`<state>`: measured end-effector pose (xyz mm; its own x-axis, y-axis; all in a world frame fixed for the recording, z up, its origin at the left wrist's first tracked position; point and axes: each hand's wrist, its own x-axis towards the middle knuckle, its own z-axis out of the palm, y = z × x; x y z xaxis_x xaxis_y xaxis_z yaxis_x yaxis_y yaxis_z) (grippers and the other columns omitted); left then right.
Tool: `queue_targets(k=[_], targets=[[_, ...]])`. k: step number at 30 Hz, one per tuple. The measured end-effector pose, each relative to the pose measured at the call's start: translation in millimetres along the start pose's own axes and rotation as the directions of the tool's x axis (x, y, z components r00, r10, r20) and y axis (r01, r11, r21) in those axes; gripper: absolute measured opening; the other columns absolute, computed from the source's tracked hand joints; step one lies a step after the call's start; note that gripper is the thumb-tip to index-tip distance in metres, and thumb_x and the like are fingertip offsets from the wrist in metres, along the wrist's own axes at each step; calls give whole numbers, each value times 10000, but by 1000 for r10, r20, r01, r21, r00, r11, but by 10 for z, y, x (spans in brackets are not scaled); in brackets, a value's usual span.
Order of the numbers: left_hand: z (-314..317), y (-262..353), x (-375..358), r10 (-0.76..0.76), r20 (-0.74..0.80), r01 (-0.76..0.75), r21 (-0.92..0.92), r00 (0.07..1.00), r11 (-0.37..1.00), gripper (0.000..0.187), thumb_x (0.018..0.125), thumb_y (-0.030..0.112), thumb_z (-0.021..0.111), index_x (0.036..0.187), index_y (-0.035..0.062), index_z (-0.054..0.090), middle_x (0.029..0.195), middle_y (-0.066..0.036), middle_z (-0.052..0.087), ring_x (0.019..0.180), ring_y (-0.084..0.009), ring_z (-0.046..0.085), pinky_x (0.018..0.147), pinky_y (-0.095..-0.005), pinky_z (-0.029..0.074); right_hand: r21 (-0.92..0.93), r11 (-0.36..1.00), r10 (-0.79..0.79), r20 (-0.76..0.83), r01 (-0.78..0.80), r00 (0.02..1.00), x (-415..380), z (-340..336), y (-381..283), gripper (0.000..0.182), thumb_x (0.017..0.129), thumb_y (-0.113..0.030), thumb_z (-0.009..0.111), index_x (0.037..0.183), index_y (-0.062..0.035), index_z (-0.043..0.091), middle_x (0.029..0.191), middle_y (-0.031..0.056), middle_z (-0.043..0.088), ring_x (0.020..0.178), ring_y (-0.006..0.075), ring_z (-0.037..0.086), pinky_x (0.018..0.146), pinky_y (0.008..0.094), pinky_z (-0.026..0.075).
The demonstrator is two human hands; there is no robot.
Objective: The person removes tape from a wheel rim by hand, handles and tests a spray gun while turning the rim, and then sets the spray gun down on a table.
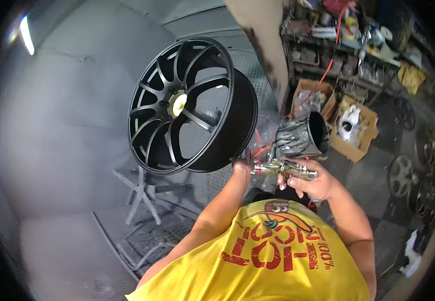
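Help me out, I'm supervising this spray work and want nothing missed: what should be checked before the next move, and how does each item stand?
1. Spray gun held: ok, it is in the right hand.
2. Left hand well clear of the nozzle: not ok, they look close in this view, though depth is uncertain.
3. Wheel firmly supported: cannot tell, its support is hidden.
4. Red hose joined to the gun: cannot tell.
5. Surroundings uncluttered: probably not ok, a bucket and a cardboard box stand nearby.
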<state>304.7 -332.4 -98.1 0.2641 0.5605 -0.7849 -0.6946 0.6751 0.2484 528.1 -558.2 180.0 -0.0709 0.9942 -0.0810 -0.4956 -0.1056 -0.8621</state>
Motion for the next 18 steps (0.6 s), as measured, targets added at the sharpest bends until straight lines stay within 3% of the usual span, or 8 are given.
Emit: queue_targets(k=[3,6,7,9,10,12,17,18], targets=[[145,-81,-140,56,-27,-51,152,998,987,565,1003,592,236,1260,164,499,1238,-44,587,988,-211,648,781,-411,586,-111,993,-56,-85,46,995,-65,-250,-15,527,928,-196,667,1410,-67,495,936,7,685,630,55,538,527,215,454],[72,-38,-7,109,-149,-75,217,983,973,523,1005,573,262,1268,186,495,1218,-22,592,933,-173,650,712,-363,570,-254,965,-112,-205,57,972,-94,-507,-252,470,925,-195,671,1367,-85,553,868,1,661,591,45,510,549,227,436],[133,-31,-75,137,-246,-87,205,960,975,514,1003,576,271,1268,196,496,1209,-17,592,926,-160,649,686,-339,555,-319,930,-262,-221,184,939,-51,-640,-154,465,924,-189,672,1358,-70,554,861,4,664,592,35,499,568,216,436],[145,17,-80,147,-269,-90,213,952,973,482,1004,574,279,1215,215,522,1135,1,616,889,-140,648,674,-321,519,-273,955,-198,-309,113,930,-13,-794,-244,463,924,-184,673,1354,-60,553,878,5,677,600,39,496,585,221,441],[111,50,-77,129,-241,-72,229,962,971,472,1006,570,281,1185,214,532,1095,10,626,868,-137,646,685,-319,509,-295,933,-301,-330,205,895,48,-874,-221,468,923,-178,674,1356,-54,548,906,10,683,648,46,524,628,227,461],[76,68,-86,141,-290,-69,246,947,967,442,1014,550,291,1107,207,554,995,31,646,817,-132,638,697,-336,492,-270,959,-194,-387,91,901,65,-993,-337,475,918,-171,683,1351,-35,546,999,29,689,856,72,598,818,246,492],[76,164,-120,112,-355,-28,232,928,972,422,1024,527,291,1123,206,546,977,25,643,811,-126,635,690,-333,492,-417,882,-371,-335,217,866,77,-981,-342,464,912,-185,689,1334,-38,564,945,30,690,760,63,579,708,237,487],[71,178,-136,102,-363,-21,221,926,975,415,1027,520,291,1124,205,544,967,25,642,812,-124,636,694,-336,493,-342,935,-208,-305,97,929,25,-922,-386,461,911,-178,689,1335,-45,565,956,45,694,778,72,586,725,246,490]])
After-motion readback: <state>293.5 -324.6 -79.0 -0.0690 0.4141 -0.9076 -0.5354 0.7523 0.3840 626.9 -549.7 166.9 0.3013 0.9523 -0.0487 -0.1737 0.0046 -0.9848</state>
